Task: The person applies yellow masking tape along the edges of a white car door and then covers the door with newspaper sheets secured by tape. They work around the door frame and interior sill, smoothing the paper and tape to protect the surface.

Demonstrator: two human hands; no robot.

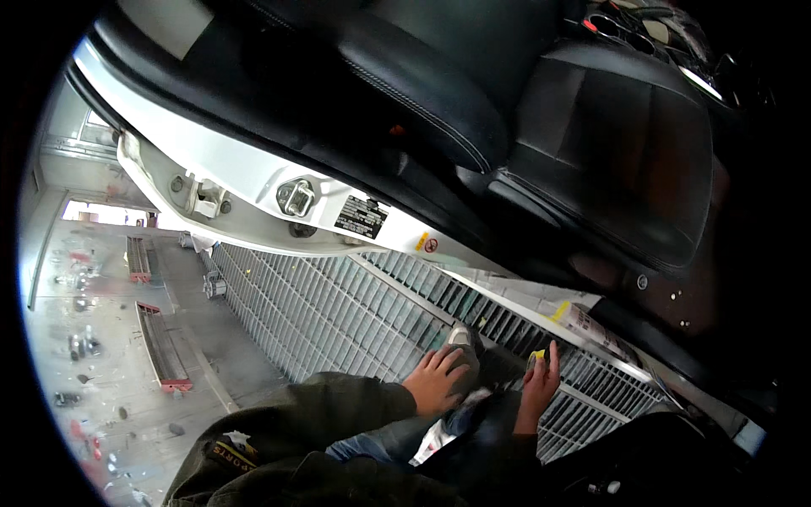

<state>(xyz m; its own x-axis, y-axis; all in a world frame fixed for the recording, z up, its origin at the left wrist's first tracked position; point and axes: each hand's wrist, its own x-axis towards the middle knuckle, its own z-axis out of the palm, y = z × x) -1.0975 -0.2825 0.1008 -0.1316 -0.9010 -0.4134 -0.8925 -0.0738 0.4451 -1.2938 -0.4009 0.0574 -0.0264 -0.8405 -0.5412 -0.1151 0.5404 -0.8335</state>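
My left hand [435, 382] lies with its fingers spread on my bent leg, above the metal grating [321, 296]. It holds nothing. Close to the car's door sill, my right hand [539, 387] grips a small yellow roll [536, 358], tape by its look, between thumb and fingers; part of the roll is hidden. Just beyond that hand, a strip of pale printed material [596, 329] with a yellow edge lies along the sill of the white car. My shoe [459, 336] rests on the grating beyond my left hand.
The car's doorway is open, with a black leather seat [617, 127] inside. A metal door striker [296, 198] juts from the white pillar. To the left, a red-ended metal ramp [163, 346] lies on the stained floor [110, 346], with a second ramp [138, 258] farther off.
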